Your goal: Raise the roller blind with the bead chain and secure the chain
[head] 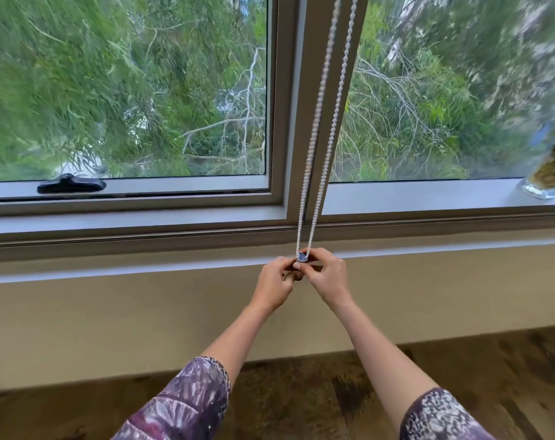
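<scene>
Your left hand (274,285) and right hand (325,276) meet just below the window sill (143,265), fingers curled in and pinched from both sides around a small dark chain holder (301,257) at the bottom of the bead chain (320,122). The chain's loop runs around that holder, and its two white strands rise in front of the grey window mullion (301,90) to the top of the view. The blind itself is out of view; both panes show trees. A black window latch (71,185) sits at the left, a glass jar (546,176) on the right ledge
</scene>
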`<state>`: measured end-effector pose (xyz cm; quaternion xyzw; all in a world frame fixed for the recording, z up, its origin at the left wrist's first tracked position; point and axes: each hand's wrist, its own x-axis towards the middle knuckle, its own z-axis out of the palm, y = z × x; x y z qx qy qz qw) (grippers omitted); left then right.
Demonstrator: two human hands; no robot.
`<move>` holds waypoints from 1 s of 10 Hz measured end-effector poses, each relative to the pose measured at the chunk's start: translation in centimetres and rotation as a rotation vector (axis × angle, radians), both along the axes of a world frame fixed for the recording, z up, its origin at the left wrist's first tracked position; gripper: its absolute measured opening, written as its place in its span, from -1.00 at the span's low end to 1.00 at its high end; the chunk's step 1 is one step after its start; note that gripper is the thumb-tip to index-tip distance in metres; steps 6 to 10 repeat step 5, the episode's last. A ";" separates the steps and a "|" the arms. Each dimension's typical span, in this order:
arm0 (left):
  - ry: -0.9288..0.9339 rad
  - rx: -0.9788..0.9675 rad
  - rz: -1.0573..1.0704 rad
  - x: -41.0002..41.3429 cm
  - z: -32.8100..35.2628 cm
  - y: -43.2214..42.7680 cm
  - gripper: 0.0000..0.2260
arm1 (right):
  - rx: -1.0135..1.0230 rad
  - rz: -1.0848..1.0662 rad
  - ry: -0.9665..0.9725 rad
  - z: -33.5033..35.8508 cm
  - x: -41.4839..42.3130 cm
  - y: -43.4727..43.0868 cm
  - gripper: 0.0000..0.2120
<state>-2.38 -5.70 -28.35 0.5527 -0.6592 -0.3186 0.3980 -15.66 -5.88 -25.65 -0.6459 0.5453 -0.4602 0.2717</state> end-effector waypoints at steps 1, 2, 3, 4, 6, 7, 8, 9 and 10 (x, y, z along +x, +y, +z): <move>0.019 0.005 0.011 -0.2 -0.1 -0.1 -0.66 | 0.012 0.002 -0.009 0.0 -0.1 -0.1 -0.84; 0.041 0.006 0.016 -0.5 -0.1 -0.1 -0.65 | 0.016 0.006 -0.010 0.2 -0.2 -0.1 -0.83; 0.061 0.044 0.003 -0.5 0.0 -0.2 -0.66 | 0.020 0.011 -0.007 0.2 -0.4 -0.3 -0.78; 0.028 0.066 0.005 -0.3 -0.3 0.0 -0.67 | 0.035 0.015 0.008 -0.4 -0.4 -0.2 -0.72; -0.033 0.091 0.045 0.3 -1.0 0.8 -0.72 | 0.142 -0.031 0.022 -1.7 -0.4 0.5 -0.63; -0.033 0.091 0.045 0.3 -1.0 0.8 -0.72 | 0.142 -0.031 0.022 -1.7 -0.4 0.5 -0.63; -0.033 0.091 0.045 0.3 -1.0 0.8 -0.72 | 0.142 -0.031 0.022 -1.7 -0.4 0.5 -0.63; -0.033 0.091 0.045 0.3 -1.0 0.8 -0.72 | 0.142 -0.031 0.022 -1.7 -0.4 0.5 -0.63; -0.033 0.091 0.045 0.3 -1.0 0.8 -0.72 | 0.142 -0.031 0.022 -1.7 -0.4 0.5 -0.63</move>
